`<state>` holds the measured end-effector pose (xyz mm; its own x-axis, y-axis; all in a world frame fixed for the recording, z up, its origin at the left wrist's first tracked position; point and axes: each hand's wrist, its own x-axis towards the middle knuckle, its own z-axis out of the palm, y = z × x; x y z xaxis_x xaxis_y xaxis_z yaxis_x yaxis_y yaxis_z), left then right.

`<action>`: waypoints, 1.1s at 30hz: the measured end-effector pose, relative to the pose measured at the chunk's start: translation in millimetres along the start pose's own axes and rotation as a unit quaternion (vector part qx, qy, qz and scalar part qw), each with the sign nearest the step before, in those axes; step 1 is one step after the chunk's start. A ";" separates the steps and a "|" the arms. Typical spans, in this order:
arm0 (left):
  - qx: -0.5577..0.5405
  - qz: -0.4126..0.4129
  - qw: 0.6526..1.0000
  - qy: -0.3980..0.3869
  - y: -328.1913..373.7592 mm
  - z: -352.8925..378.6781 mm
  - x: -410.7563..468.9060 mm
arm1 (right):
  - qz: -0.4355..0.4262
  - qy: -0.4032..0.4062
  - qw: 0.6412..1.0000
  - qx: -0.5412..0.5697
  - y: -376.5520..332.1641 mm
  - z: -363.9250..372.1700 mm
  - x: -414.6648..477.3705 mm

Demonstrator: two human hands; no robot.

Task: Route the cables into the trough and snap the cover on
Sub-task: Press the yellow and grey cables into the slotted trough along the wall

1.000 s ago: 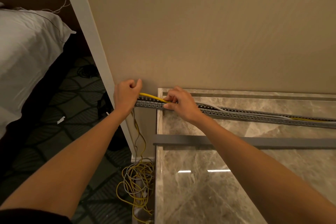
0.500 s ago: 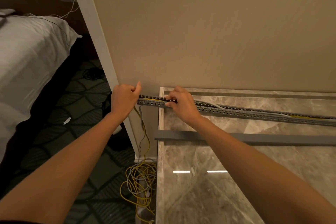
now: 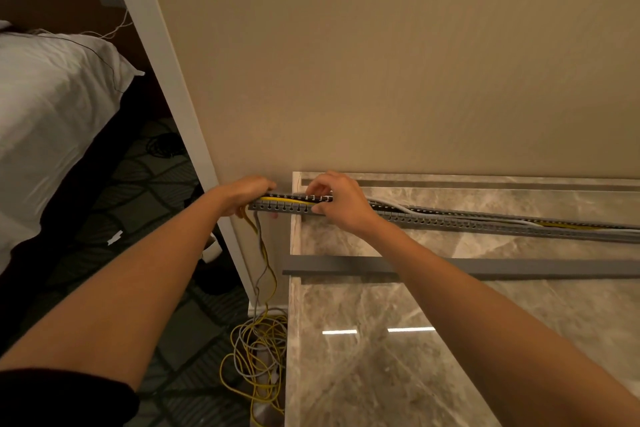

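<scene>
Currently both hands' fingers pinch the trough (image 3: 450,218) end: left hand (image 3: 242,194), right hand (image 3: 337,201). Cables (image 3: 287,200) are limp; press them down between the thin, flexible slotted walls. Cover (image 3: 519,268), light and stiff, lies on the bench (image 3: 381,374); grip mid-length.

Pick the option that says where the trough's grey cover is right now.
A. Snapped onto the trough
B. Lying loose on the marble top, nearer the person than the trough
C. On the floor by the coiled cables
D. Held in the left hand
B. The grey cover lies flat on the marble top, apart from the slotted trough, which is open with cables showing inside.
</scene>
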<state>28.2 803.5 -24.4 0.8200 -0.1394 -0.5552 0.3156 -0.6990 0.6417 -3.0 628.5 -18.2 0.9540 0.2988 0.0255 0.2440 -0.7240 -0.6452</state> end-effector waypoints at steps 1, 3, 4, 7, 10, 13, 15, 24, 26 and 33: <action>0.003 0.005 1.000 -0.014 -1.2 0.6 1.6 | 0.001 -0.003 1.000 0.002 0.6 -0.1 1.9; 0.027 0.028 0.999 -0.007 -0.8 1.3 1.4 | 0.000 -0.008 1.000 0.006 -0.4 -1.3 1.7; 0.044 0.035 0.998 0.003 -0.7 1.5 2.9 | 0.001 -0.011 1.000 0.010 -0.7 -1.0 2.4; 0.091 0.041 0.992 0.075 -2.2 4.6 8.2 | 0.001 -0.014 1.000 0.015 -1.8 -2.6 1.0; 0.082 0.060 0.973 0.205 -9.1 12.5 14.8 | -0.001 -0.019 1.000 0.001 -1.7 -1.8 0.6; 0.021 0.104 0.928 0.358 -8.5 22.4 11.8 | -0.001 -0.025 0.999 -0.030 -3.2 -1.3 0.4; 0.031 0.115 0.907 0.403 -6.0 27.0 7.6 | -0.006 -0.031 0.999 -0.040 -4.6 -0.2 -1.0; 0.078 0.135 0.857 0.491 -6.9 37.5 -0.2 | -0.040 -0.033 0.995 -0.084 -3.0 3.1 -6.7; 0.079 0.142 0.850 0.500 -8.4 37.8 -0.4 | -0.044 -0.011 0.996 -0.079 -2.4 4.4 -9.0; 0.079 0.152 0.833 0.526 -10.2 39.6 -1.4 | -0.042 -0.012 0.992 -0.117 1.5 2.2 -7.6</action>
<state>4.9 783.1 -51.2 0.8416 0.3065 0.4446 0.0179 -0.8387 0.5442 -10.2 626.4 -21.0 0.9250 0.3765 0.0511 0.3584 -0.8198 -0.4466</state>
